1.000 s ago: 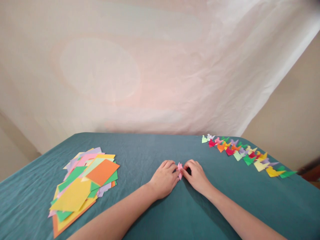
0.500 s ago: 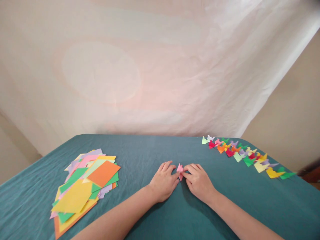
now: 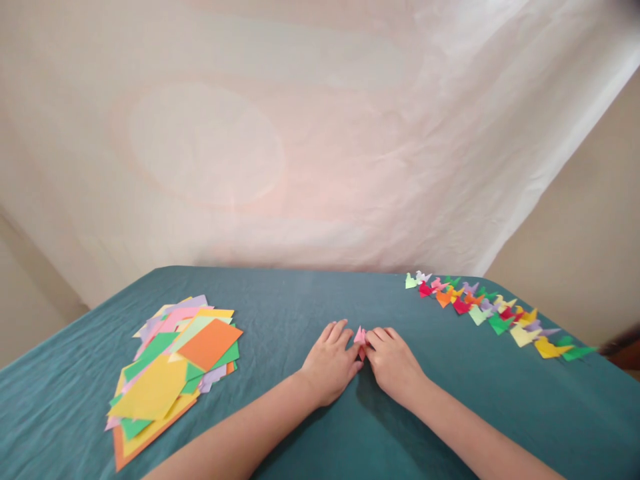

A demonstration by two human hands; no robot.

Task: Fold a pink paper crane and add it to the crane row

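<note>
A small folded pink paper piece (image 3: 360,337), pointed at its top, stands between my two hands at the middle of the table. My left hand (image 3: 331,363) rests on the cloth, its thumb and index finger pressed against the left side of the paper, the other fingers stretched forward. From the other side my right hand (image 3: 393,359) pinches the paper's right edge with curled fingers. The fingertips hide parts of the paper's lower and right portions.
A loose pile of coloured paper sheets (image 3: 150,390) lies on the left of the green tablecloth (image 3: 280,307). Along the right stand rows of small folded paper birds (image 3: 500,323) in several colours. A pale curtain (image 3: 320,147) hangs behind the table.
My right hand has closed in slightly on the pink paper, its fingers now more bunched at the edge. The whole view has shifted a little.
</note>
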